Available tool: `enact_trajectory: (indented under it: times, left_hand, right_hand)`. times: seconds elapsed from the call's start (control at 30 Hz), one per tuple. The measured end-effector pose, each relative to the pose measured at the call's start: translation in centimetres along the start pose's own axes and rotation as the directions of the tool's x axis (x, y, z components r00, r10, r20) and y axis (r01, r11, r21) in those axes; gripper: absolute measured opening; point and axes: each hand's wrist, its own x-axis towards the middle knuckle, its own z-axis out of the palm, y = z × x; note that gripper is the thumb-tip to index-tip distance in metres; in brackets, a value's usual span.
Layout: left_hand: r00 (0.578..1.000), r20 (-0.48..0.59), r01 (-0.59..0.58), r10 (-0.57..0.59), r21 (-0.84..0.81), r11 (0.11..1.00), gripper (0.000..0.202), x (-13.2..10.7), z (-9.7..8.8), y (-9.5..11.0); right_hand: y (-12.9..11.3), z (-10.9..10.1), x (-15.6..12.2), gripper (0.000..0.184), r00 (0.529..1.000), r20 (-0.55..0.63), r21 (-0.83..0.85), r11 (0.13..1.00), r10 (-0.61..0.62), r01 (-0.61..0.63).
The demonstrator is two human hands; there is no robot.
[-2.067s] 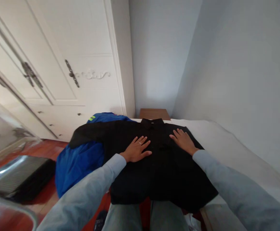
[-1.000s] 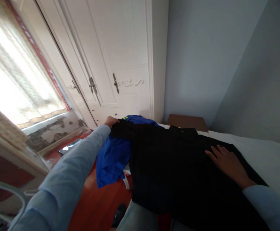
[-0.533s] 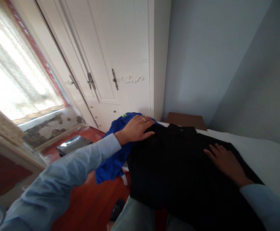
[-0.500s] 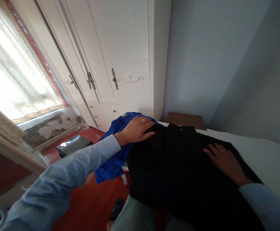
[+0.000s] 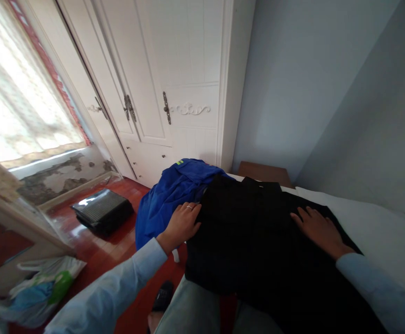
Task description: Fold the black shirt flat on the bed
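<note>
Head view, black shirt (image 5: 251,241), under right fingers (image 5: 304,215)

One left hand (image 5: 181,227) and one right hand (image 5: 322,232) are visible, so two in total, and I count one ring (image 5: 189,207). In the lower middle there is one black shirt (image 5: 244,246), and beside it one heap of blue clothing (image 5: 167,190). In the upper left there is one curtain (image 5: 31,93). The one wardrobe (image 5: 191,55), at upper centre, shows four handles (image 5: 166,107) and four small knobs (image 5: 163,156). On the left side are one black package (image 5: 103,211) and, lower, one plastic bag (image 5: 45,287). At the bottom I see one shoe (image 5: 163,296).
</note>
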Motion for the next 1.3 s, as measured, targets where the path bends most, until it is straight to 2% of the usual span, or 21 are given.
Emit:
enact_trajectory:
  times: [0.07,0.1,0.2,0.27,0.33,0.4,0.5,0.57,0.67,0.87,1.03,1.13,1.2,1.3]
  left_hand:
    - [0.998,-0.036,0.044,-0.044,0.023,0.999,0.052,0.3,0.6,0.5]
    - [0.997,-0.052,0.066,-0.064,0.031,0.997,0.050,0.6,1.0,0.8]
    - [0.992,-0.081,0.096,-0.093,0.041,0.994,0.046,1.4,1.7,1.1]
    - [0.992,-0.095,0.083,-0.079,0.038,0.996,0.047,1.7,2.0,1.0]
    - [0.992,-0.107,0.072,-0.070,0.020,0.997,0.043,1.9,2.0,0.7]
    - [0.988,-0.121,0.089,-0.092,-0.027,0.996,0.037,2.0,1.9,0.1]
    - [0.979,-0.144,0.123,-0.143,-0.136,0.983,0.031,2.1,1.8,-0.6]
    - [0.972,-0.166,0.129,-0.164,-0.204,0.970,0.030,2.1,1.9,-0.9]
    - [0.957,-0.228,0.111,-0.181,-0.289,0.951,0.031,1.9,2.4,-1.2]
    - [0.884,-0.437,-0.002,-0.169,-0.364,0.931,0.030,0.6,3.9,-1.4]
    - [0.851,-0.447,0.108,-0.275,-0.363,0.926,0.028,0.3,4.1,-0.6]
    - [0.862,-0.450,0.073,-0.235,-0.349,0.934,0.026,0.9,3.3,0.6]
    - [0.892,-0.432,-0.019,-0.133,-0.329,0.944,0.028,1.6,2.7,1.5]
    - [0.946,-0.324,-0.130,0.034,-0.282,0.951,0.027,2.8,2.4,2.4]
  right_hand:
    - [-1.8,-1.8,1.1,0.041,1.000,0.016,-0.054,0.999,-0.005,0.006]
    - [-3.1,-2.8,1.8,0.041,0.999,-0.016,-0.051,0.997,-0.051,0.050]
    - [-8.5,-5.6,4.3,0.040,0.967,-0.131,0.103,0.967,-0.219,0.232]
    - [-12.7,-6.8,6.2,0.042,0.936,-0.113,0.218,0.911,-0.333,0.350]
    - [-16.5,-7.2,8.2,0.048,0.898,-0.051,0.304,0.850,-0.437,0.431]
    - [-19.7,-6.9,10.4,0.057,0.877,-0.035,0.326,0.824,-0.479,0.463]
    - [-23.2,-5.8,13.4,0.071,0.857,0.001,0.353,0.802,-0.515,0.481]
    - [-24.8,-5.0,15.2,0.073,0.835,0.027,0.388,0.776,-0.549,0.497]
    - [-26.0,-4.0,17.5,0.053,0.825,0.042,0.458,0.745,-0.564,0.486]
    - [-24.8,-2.2,20.1,0.032,0.924,0.076,0.601,0.757,-0.374,0.257]
    - [-24.7,-1.1,20.1,0.031,0.961,0.148,0.673,0.736,-0.236,0.077]
    - [-25.3,-1.7,19.4,0.038,0.971,0.155,0.687,0.726,-0.180,0.025]
    - [-25.3,-2.8,18.6,0.039,0.976,0.134,0.690,0.723,-0.170,0.031]
    - [-24.3,-4.6,16.7,0.031,0.968,0.136,0.682,0.729,-0.213,0.064]
